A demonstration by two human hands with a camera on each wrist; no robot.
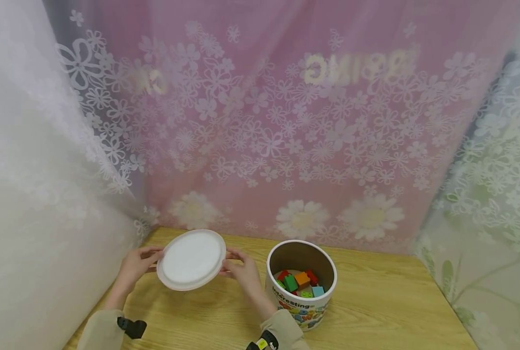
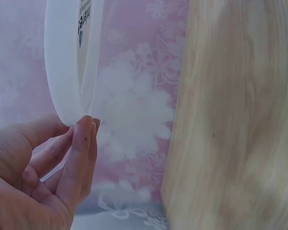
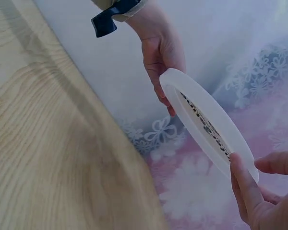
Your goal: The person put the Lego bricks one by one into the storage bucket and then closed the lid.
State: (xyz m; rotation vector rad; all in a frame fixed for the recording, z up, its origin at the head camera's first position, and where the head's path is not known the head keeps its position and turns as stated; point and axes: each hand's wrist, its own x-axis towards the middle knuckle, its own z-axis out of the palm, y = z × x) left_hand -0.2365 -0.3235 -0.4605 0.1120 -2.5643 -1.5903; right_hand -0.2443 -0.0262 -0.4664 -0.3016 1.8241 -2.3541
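Note:
Between my two hands a round white lid (image 1: 191,257) is held tilted above the table, its plain face toward the head camera. My left hand (image 1: 134,266) pinches the left edge, thumb on one side and fingers on the other, as the left wrist view shows for the lid (image 2: 62,57) and hand (image 2: 43,177). The right hand (image 1: 244,272) pinches the opposite edge. Printing on the lid's other face shows in the right wrist view. Just right of that hand stands a white bucket (image 1: 301,300), uncovered, with several coloured building blocks (image 1: 302,280) at its bottom.
A wooden table (image 1: 382,301) lies under everything. Behind it hangs a pink flowered curtain (image 1: 260,146), with a white curtain (image 1: 45,194) along the left and a pale flowered one (image 1: 496,194) on the right. Both wrists wear black straps.

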